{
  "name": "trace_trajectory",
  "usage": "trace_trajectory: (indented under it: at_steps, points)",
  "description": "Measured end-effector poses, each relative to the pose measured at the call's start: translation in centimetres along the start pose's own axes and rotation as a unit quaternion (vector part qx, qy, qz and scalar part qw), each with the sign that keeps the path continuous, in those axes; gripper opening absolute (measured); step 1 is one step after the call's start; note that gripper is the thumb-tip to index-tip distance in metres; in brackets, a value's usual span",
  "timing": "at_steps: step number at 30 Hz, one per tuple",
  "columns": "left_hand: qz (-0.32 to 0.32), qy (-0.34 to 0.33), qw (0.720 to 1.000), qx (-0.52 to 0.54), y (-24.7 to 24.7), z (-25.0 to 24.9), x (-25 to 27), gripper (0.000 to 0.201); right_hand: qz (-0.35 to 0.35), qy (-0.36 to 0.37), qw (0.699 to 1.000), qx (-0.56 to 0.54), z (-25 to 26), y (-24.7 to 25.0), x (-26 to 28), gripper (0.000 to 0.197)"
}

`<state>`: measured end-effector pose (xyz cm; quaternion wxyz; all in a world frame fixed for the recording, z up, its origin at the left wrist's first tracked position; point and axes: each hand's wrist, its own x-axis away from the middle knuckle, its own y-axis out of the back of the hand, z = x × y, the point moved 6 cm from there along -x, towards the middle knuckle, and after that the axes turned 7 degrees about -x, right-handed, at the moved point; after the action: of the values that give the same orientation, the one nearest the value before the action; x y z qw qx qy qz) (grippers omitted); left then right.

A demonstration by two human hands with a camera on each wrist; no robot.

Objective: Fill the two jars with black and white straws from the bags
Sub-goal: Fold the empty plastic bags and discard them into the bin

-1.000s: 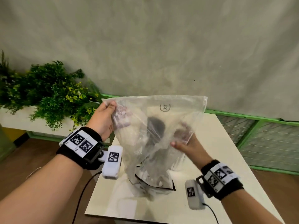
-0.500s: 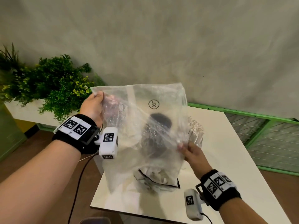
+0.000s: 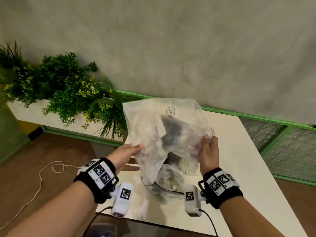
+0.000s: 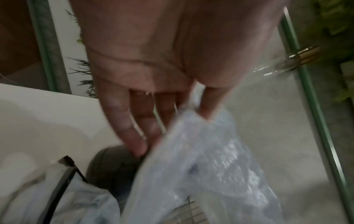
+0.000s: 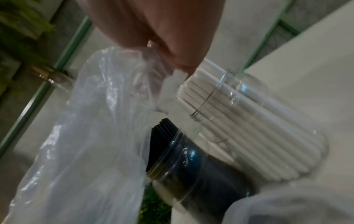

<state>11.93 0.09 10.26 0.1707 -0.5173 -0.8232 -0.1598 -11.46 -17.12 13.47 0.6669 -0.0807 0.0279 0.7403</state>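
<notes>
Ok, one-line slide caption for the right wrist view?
Right hand pinches an empty clear bag beside two filled jars: white straws, black straws.

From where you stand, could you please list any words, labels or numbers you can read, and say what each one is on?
"JX" or similar: a circled mark near the top of the clear plastic bag, seen reversed or tilted, so the letters are not certain.
Black-and-white square code tags on the wristbands and wrist cameras: patterns only, with tiny print beside them too small to read.
Nothing readable shows in either wrist view.
</notes>
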Motion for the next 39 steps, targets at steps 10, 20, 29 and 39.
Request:
trace_trajectory:
  at_steps: [10,20,29,39]
  points:
    - [-0.227,-0.096,0.947,-0.204,4.0,0.4,-0.6,0.039,0.059,0.014,0.992,0.114,-1.7,3.5,0.8,0.008]
    - [-0.122,-0.135,0.97,-0.165,4.0,0.4,-1.6,0.078,0.358,-0.044,0.906,0.222,-1.8,0.4,0.4,0.086]
    - [-0.299,-0.216,0.826,-0.426,6.5,-3.7,0.8,0.019,0.184,0.304,0.876,0.325,3.6,-0.4,-0.7,0.014]
    - [-0.201,-0.278,0.829,-0.441,1.7,-9.2,3.1,0.013,0.302,0.379,0.804,0.345,13.0,-3.0,4.0,0.029]
